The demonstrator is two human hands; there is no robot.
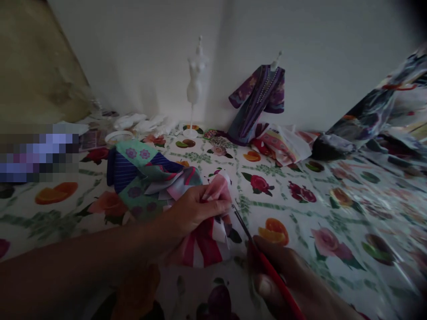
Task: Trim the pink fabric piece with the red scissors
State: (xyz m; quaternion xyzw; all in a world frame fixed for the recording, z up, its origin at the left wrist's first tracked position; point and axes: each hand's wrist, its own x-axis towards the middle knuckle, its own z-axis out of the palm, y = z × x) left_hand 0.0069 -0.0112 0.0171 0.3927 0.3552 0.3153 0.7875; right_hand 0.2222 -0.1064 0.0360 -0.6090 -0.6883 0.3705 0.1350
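A person's two bare hands work at a table covered with a glossy white plastic cloth printed with roses and orange slices. The left hand reaches in from the lower left, its fingers closed in a pinch on a small piece of pink, red and white striped fabric, which bunches upward between thumb and fingertips and drapes down toward the near edge of the table. The right hand comes up from the lower right and is closed around the red handles of a small pair of scissors. The scissors' long axis runs diagonally from the right hand up and to the left, and the thin dark blade tips end just beside the pinched fabric, at its right edge below the left fingertips; whether the blades touch the cloth cannot be told in the dim picture. So the fabric lies in the left hand, up and to the left of the right hand, and the left hand is far nearer to it. Just behind the left hand lies a heap of folded mint-green, navy striped and pink patterned cloth pieces, touching the held piece. Well apart, against the far wall, stand a bare white doll-sized dress form on a stand and a second small dress form wearing a purple patterned robe.
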